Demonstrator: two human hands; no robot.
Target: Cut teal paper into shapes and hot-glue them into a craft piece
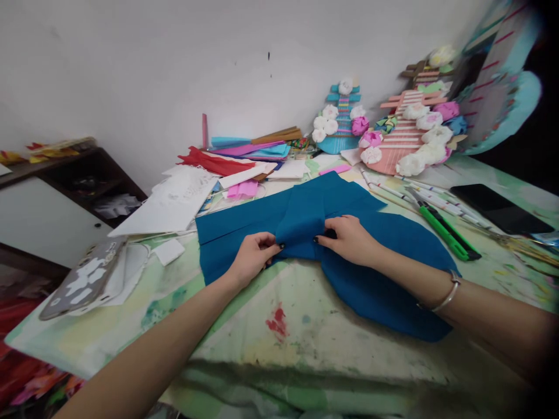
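Observation:
A folded strip of blue paper (301, 227) lies across larger blue sheets of the same colour on the table. My left hand (254, 254) pinches its near left edge between thumb and fingers. On the opposite side, my right hand (350, 240) grips the right edge with the thumb below and the fingers above. Under my right forearm spreads a rounded blue cut-out (371, 291). To the left a flat blue sheet (238, 224) shows a straight slit or crease. A green utility knife (445, 230) rests to the right of the blue pieces.
A black phone (502, 208) lies at the right, and a grey phone case (82, 282) at the left. White sheets (170, 201) and coloured paper (218, 160) are piled behind. Flower-decorated instrument-shaped crafts (410, 134) lean near the wall. The patterned tablecloth (314, 331) has wrinkles at the front edge.

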